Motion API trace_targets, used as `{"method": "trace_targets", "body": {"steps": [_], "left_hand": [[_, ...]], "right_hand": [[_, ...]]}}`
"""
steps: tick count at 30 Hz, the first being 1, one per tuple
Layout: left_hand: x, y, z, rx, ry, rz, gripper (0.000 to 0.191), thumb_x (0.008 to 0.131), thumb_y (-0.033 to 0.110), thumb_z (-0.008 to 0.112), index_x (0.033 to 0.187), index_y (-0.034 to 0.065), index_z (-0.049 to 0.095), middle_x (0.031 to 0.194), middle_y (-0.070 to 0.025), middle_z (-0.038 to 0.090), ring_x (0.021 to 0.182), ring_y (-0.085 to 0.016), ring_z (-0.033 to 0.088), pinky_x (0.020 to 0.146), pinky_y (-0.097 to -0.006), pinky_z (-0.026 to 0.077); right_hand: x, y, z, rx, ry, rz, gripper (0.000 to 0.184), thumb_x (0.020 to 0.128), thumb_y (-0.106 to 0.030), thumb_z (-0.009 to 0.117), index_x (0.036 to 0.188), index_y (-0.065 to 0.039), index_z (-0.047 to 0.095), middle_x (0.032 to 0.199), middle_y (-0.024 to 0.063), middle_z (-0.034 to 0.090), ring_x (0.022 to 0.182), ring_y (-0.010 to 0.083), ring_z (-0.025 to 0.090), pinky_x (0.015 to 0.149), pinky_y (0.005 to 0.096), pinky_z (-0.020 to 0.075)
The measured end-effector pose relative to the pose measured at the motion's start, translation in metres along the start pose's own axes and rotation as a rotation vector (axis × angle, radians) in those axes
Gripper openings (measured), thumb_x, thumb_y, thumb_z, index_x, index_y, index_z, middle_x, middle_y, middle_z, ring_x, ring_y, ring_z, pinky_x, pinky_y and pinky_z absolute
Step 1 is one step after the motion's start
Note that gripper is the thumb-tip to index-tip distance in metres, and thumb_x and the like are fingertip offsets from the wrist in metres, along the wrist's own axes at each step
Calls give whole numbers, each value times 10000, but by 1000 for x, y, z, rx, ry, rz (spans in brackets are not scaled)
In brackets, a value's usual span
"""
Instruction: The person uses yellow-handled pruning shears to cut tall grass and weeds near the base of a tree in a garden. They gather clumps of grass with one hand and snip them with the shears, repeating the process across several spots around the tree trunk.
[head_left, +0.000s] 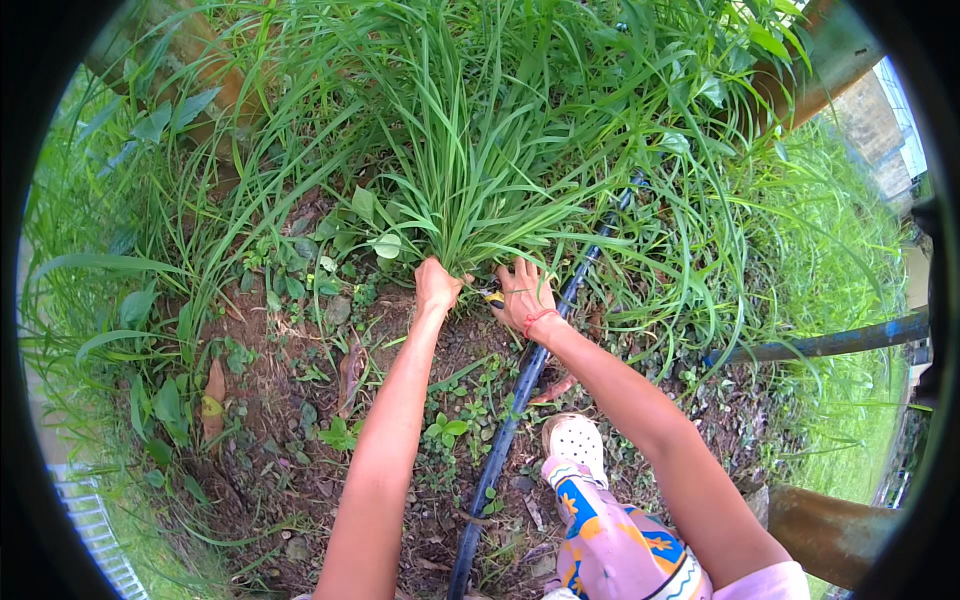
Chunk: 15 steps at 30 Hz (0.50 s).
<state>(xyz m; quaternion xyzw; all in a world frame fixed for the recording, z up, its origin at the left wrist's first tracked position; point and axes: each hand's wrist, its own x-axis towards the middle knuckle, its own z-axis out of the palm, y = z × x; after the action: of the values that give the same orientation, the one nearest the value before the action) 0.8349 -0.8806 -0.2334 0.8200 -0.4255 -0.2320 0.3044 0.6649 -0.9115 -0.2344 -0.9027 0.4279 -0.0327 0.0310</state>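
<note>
My left hand (436, 285) is closed around the base of a tall clump of green grass (457, 172), whose blades fan out above the fist. Close to its right, my right hand (523, 298), with a red cord at the wrist, is low at the foot of the grass. A small yellow-and-black tool handle (495, 300) shows between its thumb and fingers; the rest of the tool is hidden by the hand and grass. Bare soil (390, 330) with small weeds lies just below both hands.
A black pipe (517, 405) runs along the ground beneath my right forearm. Another dark pipe (825, 343) juts in from the right. Rusty metal posts (825, 532) stand around the patch. My foot in a white clog (576, 442) is beside the pipe. Dry leaves (214, 401) lie at left.
</note>
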Motion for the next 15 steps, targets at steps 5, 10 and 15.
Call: {"method": "trace_targets", "body": {"steps": [5, 10, 15], "left_hand": [[12, 0, 12, -460, 3, -348, 227, 703, 70, 698, 860, -73, 616, 746, -233, 644, 720, -314, 664, 606, -368, 510], [24, -19, 11, -114, 140, -90, 267, 705, 123, 733, 887, -44, 632, 771, -207, 658, 694, -285, 643, 657, -396, 491], [24, -36, -49, -638, -369, -173, 219, 776, 43, 600, 988, -2, 632, 718, -49, 615, 494, -77, 473, 434, -238, 326]], "right_hand": [[18, -14, 7, -96, -23, -52, 645, 643, -418, 733, 1126, -51, 515, 1059, 172, 534, 1014, 319, 526, 855, 460, 394], [2, -11, -6, 108, -238, -7, 563, 699, -403, 690, 1063, -15, 506, 999, 186, 573, 941, 331, 574, 795, 438, 447], [-52, 3, -39, 309, -51, 176, 544, 683, -427, 672, 1037, -42, 523, 983, 189, 549, 942, 351, 556, 804, 476, 397]]}}
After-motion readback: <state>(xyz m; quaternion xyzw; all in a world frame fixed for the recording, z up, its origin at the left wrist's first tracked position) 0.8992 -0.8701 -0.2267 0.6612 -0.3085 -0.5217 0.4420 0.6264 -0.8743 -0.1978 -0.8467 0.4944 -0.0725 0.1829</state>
